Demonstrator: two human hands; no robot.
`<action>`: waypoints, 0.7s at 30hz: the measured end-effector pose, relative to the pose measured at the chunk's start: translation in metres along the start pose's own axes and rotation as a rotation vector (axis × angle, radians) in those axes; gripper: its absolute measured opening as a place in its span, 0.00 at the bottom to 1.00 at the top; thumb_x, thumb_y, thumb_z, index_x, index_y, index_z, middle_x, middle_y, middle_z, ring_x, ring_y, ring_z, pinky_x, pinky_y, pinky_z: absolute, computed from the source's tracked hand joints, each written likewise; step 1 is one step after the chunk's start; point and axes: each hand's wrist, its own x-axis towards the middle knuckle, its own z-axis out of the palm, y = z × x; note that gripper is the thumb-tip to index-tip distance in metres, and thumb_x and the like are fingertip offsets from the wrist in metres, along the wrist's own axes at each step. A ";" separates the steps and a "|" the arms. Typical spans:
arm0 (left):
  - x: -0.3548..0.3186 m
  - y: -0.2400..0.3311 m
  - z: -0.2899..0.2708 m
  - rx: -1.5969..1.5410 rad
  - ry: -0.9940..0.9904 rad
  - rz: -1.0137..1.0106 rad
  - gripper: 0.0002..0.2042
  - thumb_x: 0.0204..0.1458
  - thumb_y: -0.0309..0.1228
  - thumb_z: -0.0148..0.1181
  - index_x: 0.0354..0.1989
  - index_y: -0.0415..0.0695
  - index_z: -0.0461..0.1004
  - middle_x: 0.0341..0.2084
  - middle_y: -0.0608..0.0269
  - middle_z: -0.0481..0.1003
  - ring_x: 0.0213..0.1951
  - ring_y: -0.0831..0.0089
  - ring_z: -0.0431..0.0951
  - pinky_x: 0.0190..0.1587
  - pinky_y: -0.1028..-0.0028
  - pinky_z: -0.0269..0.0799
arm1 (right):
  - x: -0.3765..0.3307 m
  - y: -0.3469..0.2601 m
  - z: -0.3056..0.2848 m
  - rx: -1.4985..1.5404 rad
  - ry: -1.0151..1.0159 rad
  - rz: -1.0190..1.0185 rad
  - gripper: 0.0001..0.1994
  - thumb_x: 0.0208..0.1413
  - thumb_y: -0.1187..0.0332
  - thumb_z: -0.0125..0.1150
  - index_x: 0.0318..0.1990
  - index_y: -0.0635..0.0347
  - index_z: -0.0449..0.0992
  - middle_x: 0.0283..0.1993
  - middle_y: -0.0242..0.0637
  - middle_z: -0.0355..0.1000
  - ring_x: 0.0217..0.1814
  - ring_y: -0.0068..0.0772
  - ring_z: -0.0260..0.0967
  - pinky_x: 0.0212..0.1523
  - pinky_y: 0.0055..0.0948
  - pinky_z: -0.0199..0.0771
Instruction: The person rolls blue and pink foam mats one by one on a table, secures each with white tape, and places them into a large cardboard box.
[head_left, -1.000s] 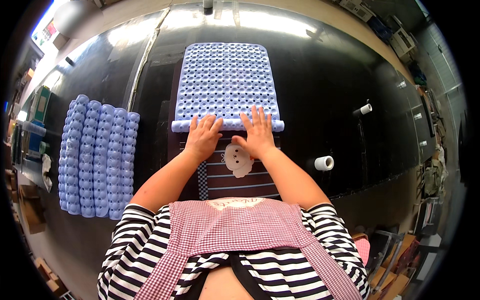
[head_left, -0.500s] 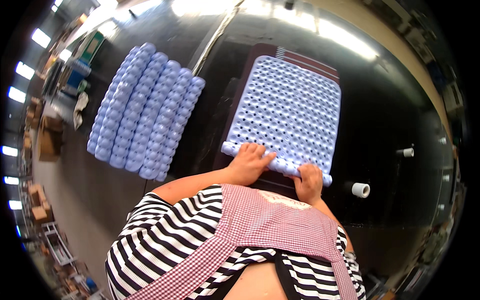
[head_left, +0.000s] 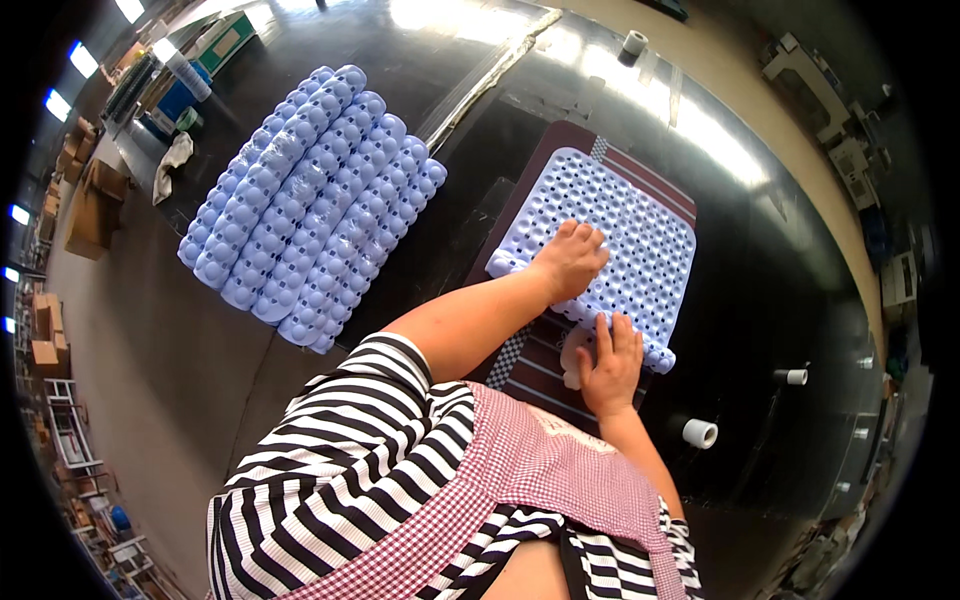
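A light-blue bubbled plastic bath mat (head_left: 640, 240) lies partly unrolled on a dark maroon striped mat (head_left: 560, 138). Its near edge is rolled into a thin tube (head_left: 655, 355). My left hand (head_left: 572, 262) rests over the bath mat just past the roll, fingers bent forward on the bubbles and not closed round anything visible. My right hand (head_left: 612, 368) touches the right part of the roll, fingers stretched out and thumb apart. The middle of the roll is partly hidden by my left hand and forearm.
Several rolled blue bath mats (head_left: 310, 205) lie side by side on the dark table (head_left: 440, 240) to the left. White tape rolls (head_left: 700, 433) stand at the right, another roll (head_left: 634, 44) at the far edge. A cardboard box (head_left: 97, 210) is beyond the table's left side.
The rolled near edge has moved away from me, baring more of the maroon mat. My left hand has shifted forward over the bath mat; my right hand's fingers have straightened. The view has turned.
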 end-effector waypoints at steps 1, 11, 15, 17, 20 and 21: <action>0.000 0.005 -0.003 -0.039 -0.021 0.014 0.21 0.53 0.39 0.65 0.56 0.50 0.75 0.51 0.57 0.73 0.57 0.57 0.70 0.62 0.54 0.58 | -0.002 0.003 0.003 -0.042 -0.035 0.015 0.29 0.57 0.57 0.65 0.66 0.55 0.72 0.73 0.49 0.60 0.77 0.54 0.53 0.76 0.55 0.45; 0.006 0.026 0.009 -0.167 -0.407 -0.082 0.37 0.59 0.43 0.61 0.76 0.53 0.56 0.72 0.51 0.60 0.74 0.55 0.55 0.74 0.42 0.39 | 0.106 0.086 0.030 -0.031 0.058 0.033 0.26 0.59 0.53 0.62 0.63 0.51 0.73 0.68 0.49 0.64 0.74 0.52 0.55 0.75 0.56 0.46; 0.035 0.008 -0.012 -0.095 -0.572 -0.206 0.38 0.52 0.44 0.69 0.72 0.51 0.62 0.66 0.50 0.65 0.71 0.54 0.60 0.68 0.48 0.55 | 0.109 0.056 0.023 0.060 -0.067 0.087 0.21 0.51 0.62 0.69 0.52 0.58 0.75 0.48 0.45 0.74 0.55 0.50 0.69 0.58 0.49 0.65; 0.042 0.002 0.002 -0.085 -0.489 -0.171 0.36 0.49 0.41 0.72 0.69 0.51 0.66 0.61 0.52 0.68 0.66 0.54 0.65 0.64 0.53 0.60 | 0.094 0.059 0.044 0.034 0.267 0.000 0.24 0.49 0.62 0.71 0.54 0.55 0.75 0.54 0.40 0.71 0.61 0.45 0.67 0.64 0.49 0.61; 0.047 0.002 0.002 -0.070 -0.442 -0.116 0.34 0.45 0.41 0.74 0.64 0.51 0.71 0.54 0.55 0.71 0.60 0.55 0.69 0.60 0.56 0.64 | 0.095 0.067 0.032 0.088 0.235 0.060 0.24 0.47 0.68 0.72 0.55 0.53 0.75 0.55 0.38 0.73 0.60 0.47 0.68 0.65 0.48 0.61; 0.047 0.003 0.002 -0.068 -0.442 -0.105 0.34 0.45 0.41 0.74 0.64 0.51 0.71 0.54 0.55 0.71 0.60 0.55 0.69 0.60 0.56 0.64 | 0.098 0.072 0.031 0.092 0.202 0.044 0.24 0.46 0.69 0.71 0.54 0.52 0.76 0.54 0.37 0.73 0.59 0.46 0.69 0.65 0.47 0.62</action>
